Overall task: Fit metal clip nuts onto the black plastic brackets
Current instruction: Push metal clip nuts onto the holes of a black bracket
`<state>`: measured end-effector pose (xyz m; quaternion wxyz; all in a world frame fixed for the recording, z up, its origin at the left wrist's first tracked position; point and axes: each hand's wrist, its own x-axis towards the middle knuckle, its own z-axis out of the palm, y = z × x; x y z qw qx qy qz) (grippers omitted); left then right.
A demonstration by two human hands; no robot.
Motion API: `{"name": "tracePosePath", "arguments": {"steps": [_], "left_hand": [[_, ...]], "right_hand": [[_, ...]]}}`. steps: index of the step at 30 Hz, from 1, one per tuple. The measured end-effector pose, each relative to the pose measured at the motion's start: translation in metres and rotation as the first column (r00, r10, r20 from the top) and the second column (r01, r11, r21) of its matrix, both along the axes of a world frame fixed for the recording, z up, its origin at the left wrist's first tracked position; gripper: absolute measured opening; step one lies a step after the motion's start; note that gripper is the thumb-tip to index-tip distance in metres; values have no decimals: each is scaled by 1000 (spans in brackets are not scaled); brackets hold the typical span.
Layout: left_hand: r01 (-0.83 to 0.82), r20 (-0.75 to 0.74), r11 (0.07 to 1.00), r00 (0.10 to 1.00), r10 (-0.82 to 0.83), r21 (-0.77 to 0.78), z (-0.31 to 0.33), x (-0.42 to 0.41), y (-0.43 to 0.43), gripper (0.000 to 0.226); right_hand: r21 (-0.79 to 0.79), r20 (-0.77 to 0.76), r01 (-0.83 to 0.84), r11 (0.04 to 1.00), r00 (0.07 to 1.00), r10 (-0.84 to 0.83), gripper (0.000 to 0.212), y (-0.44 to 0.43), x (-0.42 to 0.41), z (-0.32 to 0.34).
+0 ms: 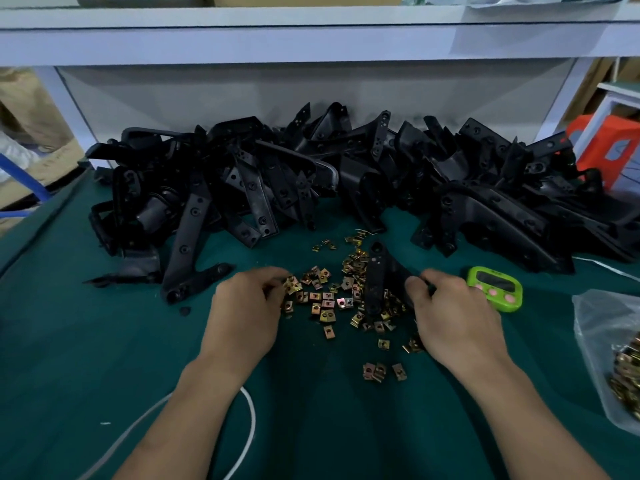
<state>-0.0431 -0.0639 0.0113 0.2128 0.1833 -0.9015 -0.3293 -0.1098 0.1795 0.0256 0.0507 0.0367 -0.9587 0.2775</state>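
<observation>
Clip nuts point(327, 303), brass-coloured and square, lie scattered loose on the green mat point(104, 341) between the two hands. A few more sit apart, nearer the person.

The left hand point(242, 306) rests at the left edge of the scatter. Its fingers point(277, 273) are curled down onto the nuts there, touching them. Whether one nut is pinched between thumb and finger cannot be told.

The right hand point(453, 317) grips a bracket point(379, 275), its fingers point(415, 284) curled round the part's right edge. The bracket is over the right side of the scatter, with its long arm running away from the person and a few holes showing along it. Its near end is down among the nuts.

A heap of brackets point(263, 174) runs across the back of the mat from left to right, piled at all angles. One long bracket leans out of the heap toward the left hand without touching it.

A green timer point(495, 285) with pink buttons lies just beside the right hand, on its right. A clear bag point(602, 341) at the right edge holds more nuts. A white cable point(251, 420) loops over the mat under the left forearm. A red box point(595, 147) stands behind the heap's right end, and a white shelf point(311, 39) spans the top.
</observation>
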Motion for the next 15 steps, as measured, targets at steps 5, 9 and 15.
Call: {"name": "tracePosePath", "arguments": {"steps": [5, 9, 15], "left_hand": [[-15, -5, 994, 1000, 16, 106, 7, 4, -14, 35], [80, 193, 993, 976, -96, 88, 13, 8, -21, 22], [110, 214, 990, 969, -126, 88, 16, 10, -18, 26]], "right_hand": [[-24, -9, -36, 999, 999, 36, 34, -1, 3, 3], [-7, -26, -57, 998, 998, 56, 34, -6, 6, 3], [31, 19, -97, 995, 995, 96, 29, -10, 10, 2]]}}
